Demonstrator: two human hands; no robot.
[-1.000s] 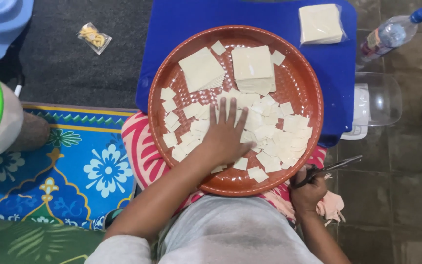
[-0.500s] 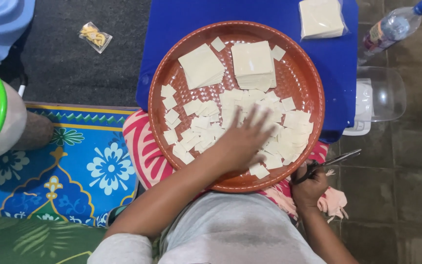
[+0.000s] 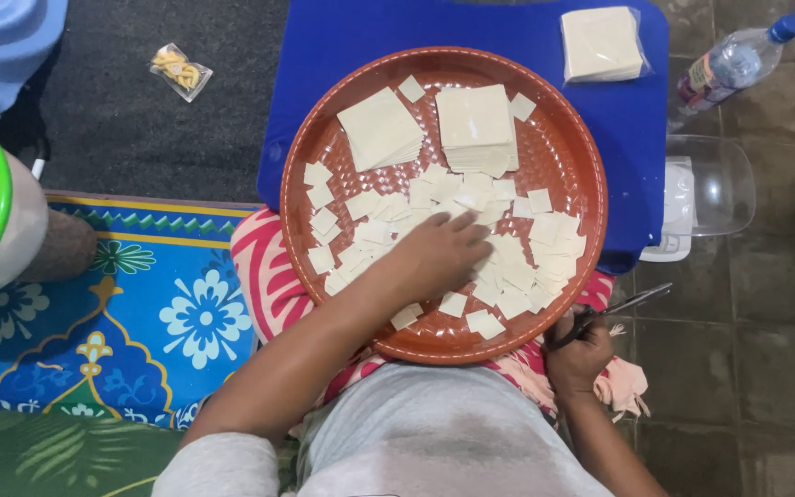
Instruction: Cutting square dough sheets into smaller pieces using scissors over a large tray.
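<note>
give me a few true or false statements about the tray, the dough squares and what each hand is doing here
1. The left hand rests on the small cut squares in the round brown tray. True.
2. The right hand is empty. False: it holds scissors beside the tray's rim.
3. Two stacks of large squares lie at the tray's far side. True.
4. The tray sits on bare floor. False: it rests partly on a blue board.
5. The plastic bottle stands upright on the tray. False: it lies on the tiled floor, right of the board.
</note>
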